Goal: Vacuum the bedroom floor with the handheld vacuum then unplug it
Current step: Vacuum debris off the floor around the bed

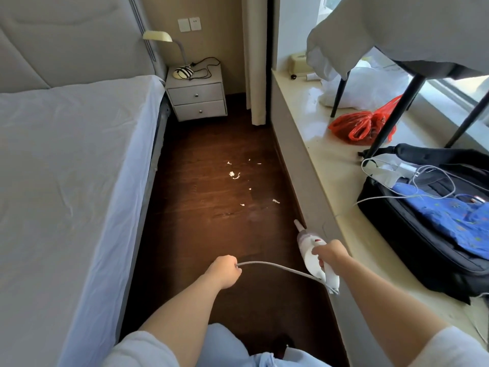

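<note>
The left hand (225, 271) is curled tight round the grey cord (277, 267). The right hand (329, 254) grips the white vacuum (312, 254) by its handle, nose down beside the window ledge (317, 160). The paper bits (234, 175) lie farther off, mid-floor (201, 207). The cord could pull tight and stop the reach.

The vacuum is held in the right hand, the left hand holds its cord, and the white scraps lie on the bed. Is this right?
Not quite. The head view shows the white scraps on the dark floor, not the bed. The right hand does hold the vacuum; the left hand holds its cord.
</note>
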Tool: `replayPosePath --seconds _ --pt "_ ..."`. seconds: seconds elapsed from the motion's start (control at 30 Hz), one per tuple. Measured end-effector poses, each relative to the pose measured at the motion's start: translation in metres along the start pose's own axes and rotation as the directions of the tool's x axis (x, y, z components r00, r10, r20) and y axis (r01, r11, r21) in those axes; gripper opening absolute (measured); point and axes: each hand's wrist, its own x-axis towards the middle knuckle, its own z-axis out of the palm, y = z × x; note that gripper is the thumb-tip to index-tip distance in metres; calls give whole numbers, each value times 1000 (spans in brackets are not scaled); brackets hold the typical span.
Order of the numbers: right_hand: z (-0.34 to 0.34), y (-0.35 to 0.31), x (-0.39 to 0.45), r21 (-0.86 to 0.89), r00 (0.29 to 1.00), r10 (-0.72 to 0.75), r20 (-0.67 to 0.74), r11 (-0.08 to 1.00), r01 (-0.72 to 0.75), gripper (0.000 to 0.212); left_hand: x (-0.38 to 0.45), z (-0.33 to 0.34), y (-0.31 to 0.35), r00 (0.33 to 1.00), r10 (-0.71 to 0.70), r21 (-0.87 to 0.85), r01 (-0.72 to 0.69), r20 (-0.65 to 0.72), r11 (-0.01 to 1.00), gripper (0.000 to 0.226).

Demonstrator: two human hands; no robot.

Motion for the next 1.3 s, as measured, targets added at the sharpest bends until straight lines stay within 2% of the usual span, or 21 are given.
replayPosePath --seconds 0.17,0.67,0.8,0.93,1.1,1.3 --pt "11 -14 2 17 1000 13 18 1000 -13 14 6 -3 -15 1000 -12 -5 12 27 1000 25" --pt "102 -107 -5 -22 996 -19 83 1000 21 29 64 -85 -80 999 25 -9 -26 -20 1000 20" --pt "120 -114 -3 14 999 -16 32 1000 16 31 77 -97 -91 999 45 11 -45 -7 999 20" --pt "114 -109 -2 11 1000 -7 -20 1000 7 33 82 -97 -88 997 67 41 -69 38 997 20" --pt "91 -108 8 113 997 35 -72 993 -27 32 88 -96 -66 993 108 30 -110 44 994 22" --pt "57 -98 23 62 991 68 -115 996 -62 28 90 -95 -35 993 112 13 -113 48 994 25"
